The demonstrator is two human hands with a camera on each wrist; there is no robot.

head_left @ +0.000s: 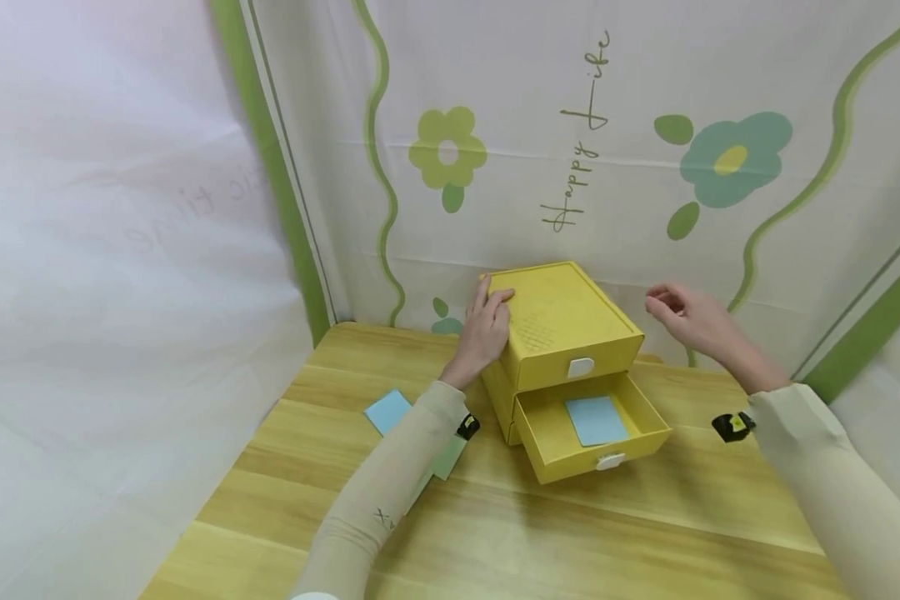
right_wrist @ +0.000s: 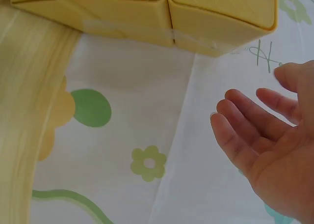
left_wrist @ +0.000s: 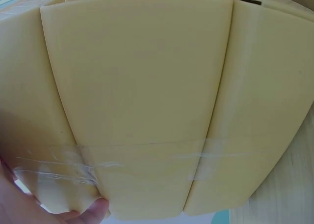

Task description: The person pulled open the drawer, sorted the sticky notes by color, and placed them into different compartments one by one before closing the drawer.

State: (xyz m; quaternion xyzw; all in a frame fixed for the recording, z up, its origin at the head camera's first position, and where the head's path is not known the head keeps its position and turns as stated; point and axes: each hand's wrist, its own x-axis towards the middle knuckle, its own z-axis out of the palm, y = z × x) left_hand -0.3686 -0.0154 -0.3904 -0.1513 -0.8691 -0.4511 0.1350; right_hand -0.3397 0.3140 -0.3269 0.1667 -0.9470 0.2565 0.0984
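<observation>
In the head view a yellow drawer unit point(head_left: 562, 308) stands near the back of the table. Its top drawer is closed; the drawer below point(head_left: 648, 433) is pulled out, with a light blue paper square point(head_left: 598, 421) lying inside. My left hand point(head_left: 483, 329) rests on the unit's upper left edge, fingers over the top. The left wrist view shows that hand touching the unit's taped side point(left_wrist: 137, 96). To the right of the unit, apart from it, my right hand point(head_left: 686, 317) is raised. Its fingers point(right_wrist: 240, 135) are relaxed and hold nothing in the right wrist view.
Left of the unit, a blue paper square point(head_left: 387, 410) and green paper point(head_left: 450, 458) lie on the wooden table point(head_left: 555, 542), partly under my left forearm. A white printed curtain point(head_left: 517, 83) hangs right behind the unit.
</observation>
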